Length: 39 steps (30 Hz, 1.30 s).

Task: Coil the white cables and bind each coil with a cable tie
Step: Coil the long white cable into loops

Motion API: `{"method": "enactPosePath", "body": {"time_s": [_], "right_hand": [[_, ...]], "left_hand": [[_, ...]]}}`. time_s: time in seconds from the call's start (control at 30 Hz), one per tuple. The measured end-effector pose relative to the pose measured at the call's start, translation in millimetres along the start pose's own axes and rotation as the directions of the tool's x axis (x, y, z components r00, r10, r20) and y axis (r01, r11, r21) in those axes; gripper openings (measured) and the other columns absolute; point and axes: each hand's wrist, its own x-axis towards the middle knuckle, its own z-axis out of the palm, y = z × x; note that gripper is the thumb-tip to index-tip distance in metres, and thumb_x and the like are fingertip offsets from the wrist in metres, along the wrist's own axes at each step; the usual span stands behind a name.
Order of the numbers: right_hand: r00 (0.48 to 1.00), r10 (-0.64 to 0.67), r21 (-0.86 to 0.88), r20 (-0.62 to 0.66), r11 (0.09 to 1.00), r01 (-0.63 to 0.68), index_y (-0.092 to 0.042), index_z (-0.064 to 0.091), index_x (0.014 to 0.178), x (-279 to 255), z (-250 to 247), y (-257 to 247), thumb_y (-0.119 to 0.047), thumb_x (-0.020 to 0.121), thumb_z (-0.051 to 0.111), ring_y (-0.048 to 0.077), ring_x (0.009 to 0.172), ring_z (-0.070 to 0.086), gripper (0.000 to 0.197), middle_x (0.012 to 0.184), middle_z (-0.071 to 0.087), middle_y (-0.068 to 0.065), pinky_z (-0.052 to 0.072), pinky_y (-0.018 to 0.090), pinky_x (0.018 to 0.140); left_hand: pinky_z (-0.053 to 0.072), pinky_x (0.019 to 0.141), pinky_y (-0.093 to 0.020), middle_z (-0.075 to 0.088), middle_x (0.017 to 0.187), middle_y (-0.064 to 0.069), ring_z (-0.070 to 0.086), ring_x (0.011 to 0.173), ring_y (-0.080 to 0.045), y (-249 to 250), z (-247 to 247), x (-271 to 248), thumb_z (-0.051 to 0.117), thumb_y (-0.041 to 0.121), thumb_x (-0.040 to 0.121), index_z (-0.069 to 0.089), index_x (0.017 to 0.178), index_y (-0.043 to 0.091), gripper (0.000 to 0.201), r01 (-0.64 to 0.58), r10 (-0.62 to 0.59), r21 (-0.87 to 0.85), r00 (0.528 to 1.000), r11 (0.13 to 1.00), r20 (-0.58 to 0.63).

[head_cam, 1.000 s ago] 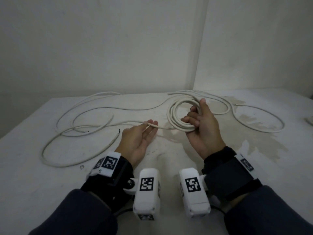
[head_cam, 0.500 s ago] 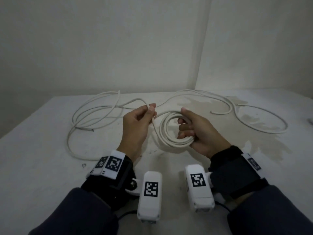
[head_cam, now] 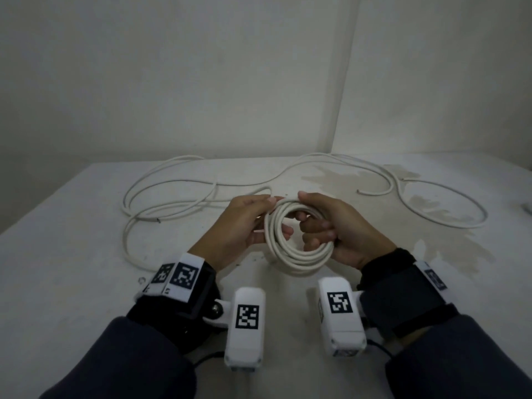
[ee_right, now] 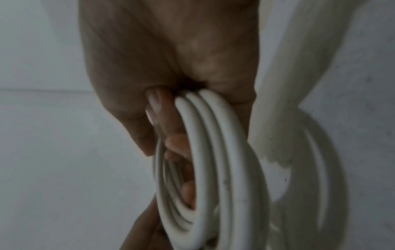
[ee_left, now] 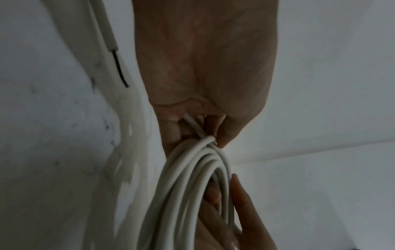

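Observation:
A coil of white cable point(head_cam: 293, 254) with several turns is held upright just above the white table point(head_cam: 72, 269). My right hand point(head_cam: 331, 223) grips the coil's right side, fingers curled through its middle; the right wrist view shows the coil point(ee_right: 213, 152) running out of that fist point(ee_right: 171, 67). My left hand point(head_cam: 244, 220) holds the coil's upper left side, thumb on top. In the left wrist view the left hand point(ee_left: 203, 84) pinches the loose strand point(ee_left: 194, 126) against the coil point(ee_left: 188, 186). That loose cable point(head_cam: 172, 205) trails off to the left over the table.
A second white cable point(head_cam: 426, 203) lies loose across the back right of the table, over a pale stain point(head_cam: 431, 226). A cut cable end point(head_cam: 157, 219) lies at left. The walls meet in a corner point(head_cam: 342, 110) behind. A small ring-like bit point(head_cam: 141, 280) lies near my left wrist.
My left hand swept the loose strand from the table up and over to the coil, adding a turn. The slack at left was drawn in. The right hand brought the coil nearer.

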Motion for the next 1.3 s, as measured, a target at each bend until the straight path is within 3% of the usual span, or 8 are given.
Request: {"method": "enactPosePath", "body": {"time_s": [0.13,0.3,0.57,0.7,0.87,1.0,1.17,1.3], "right_hand": [[0.998,-0.052,-0.109,-0.023,0.993,0.049,-0.009,0.047,0.065,-2.5,-1.3,-1.0,-0.032,0.095,0.049,0.006,0.031,0.02,0.038,0.041,0.025,-0.006,0.026,0.018,0.036],[0.994,-0.107,-0.037,-0.032,0.994,0.105,-0.007,0.046,0.066,-1.4,1.3,-0.8,-0.03,0.095,0.048,0.006,0.03,0.019,0.037,0.039,0.024,-0.005,0.023,0.015,0.034],[0.984,-0.175,-0.013,-0.021,0.985,0.174,-0.018,0.048,0.098,-0.5,10.9,-0.3,-0.024,0.096,0.047,0.007,0.035,0.023,0.006,0.044,0.034,-0.005,0.034,0.02,0.04],[0.961,-0.228,-0.292,0.155,0.919,0.265,-0.049,0.036,0.136,-2.8,6.1,4.3,0.0,0.086,0.048,0.015,0.05,0.033,0.072,0.059,0.042,0.0,0.041,0.028,0.049],[0.92,-0.38,-0.686,0.096,0.644,0.338,-0.027,0.065,0.105,-0.3,5.0,5.7,-0.003,0.079,0.068,0.024,0.076,0.059,0.036,0.08,0.064,0.007,0.053,0.042,0.074],[0.732,-0.679,-0.809,-0.064,0.464,0.361,-0.028,0.062,0.069,1.5,1.4,2.9,-0.022,0.066,0.083,0.011,0.095,0.055,0.022,0.091,0.061,-0.002,0.039,0.024,0.081],[0.743,-0.662,-0.705,-0.096,0.572,0.419,-0.01,0.052,0.058,2.7,0.3,-0.2,-0.012,0.066,0.081,0.014,0.05,0.055,0.03,0.053,0.058,0.004,0.045,0.033,0.056],[0.785,-0.618,-0.497,-0.045,0.696,0.519,-0.002,0.053,0.063,-3.1,-2.7,-6.6,-0.027,0.075,0.076,0.023,0.055,0.054,0.036,0.058,0.054,0.015,0.045,0.033,0.057]], "left_hand": [[0.057,0.073,-0.029,0.073,0.091,-0.016,0.07,0.08,-0.023,-2.6,1.4,-3.4,0.027,0.022,0.104,0.062,0.106,0.0,0.042,-0.01,-0.01,0.292,0.998,0.956,0.067],[0.055,0.075,-0.031,0.069,0.088,-0.028,0.067,0.079,-0.033,-0.4,6.9,-3.4,0.026,0.025,0.105,0.059,0.1,0.003,0.04,-0.073,0.051,0.23,0.994,0.97,0.1],[0.049,0.056,-0.03,0.049,0.06,0.005,0.054,0.053,-0.009,-3.6,7.8,5.0,0.043,0.031,0.099,0.057,0.088,0.016,0.024,-0.273,0.291,0.509,0.956,0.816,0.045],[0.052,0.06,-0.037,0.052,0.066,0.001,0.053,0.052,-0.005,-1.1,1.6,5.0,0.043,0.033,0.1,0.054,0.08,0.01,0.032,-0.307,0.286,0.675,0.947,0.67,0.147],[0.048,0.064,-0.029,0.065,0.085,-0.003,0.058,0.067,-0.007,1.4,-6.6,0.4,0.043,0.036,0.099,0.06,0.098,0.012,0.03,-0.355,0.253,0.811,0.931,0.465,0.263],[0.041,0.057,-0.026,0.058,0.068,0.005,0.055,0.056,-0.003,4.3,-4.5,1.5,0.045,0.036,0.098,0.054,0.086,0.016,0.025,-0.366,0.396,0.798,0.901,0.479,0.176],[0.037,0.048,-0.015,0.05,0.056,0.009,0.055,0.046,-0.003,2.7,3.2,0.3,0.046,0.033,0.098,0.044,0.072,0.028,0.026,-0.417,0.485,0.713,0.866,0.564,0.123],[0.039,0.047,-0.014,0.05,0.056,0.01,0.054,0.045,-0.003,2.4,3.9,2.2,0.046,0.028,0.099,0.046,0.073,0.029,0.026,-0.462,0.574,0.652,0.817,0.601,0.05]]}}
